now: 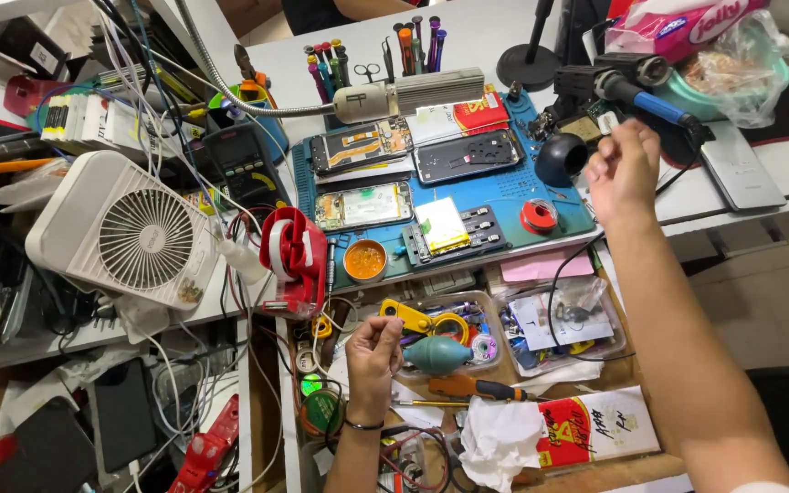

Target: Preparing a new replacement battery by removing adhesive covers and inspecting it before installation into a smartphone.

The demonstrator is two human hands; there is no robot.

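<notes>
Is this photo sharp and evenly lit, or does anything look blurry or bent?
Head view: bright, even light, soft shadows; the blue repair mat and white fan are sharp; right hand slightly soft; the wide lens bows the table edges outward.

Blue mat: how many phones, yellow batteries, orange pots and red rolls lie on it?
Phones: 3
Yellow battery: 1
Orange pot: 1
Red roll: 1
Total: 6

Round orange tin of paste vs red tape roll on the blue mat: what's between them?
Head view: between orange tin and red tape roll lies a yellow-topped phone part beside a dark component tray.
</notes>
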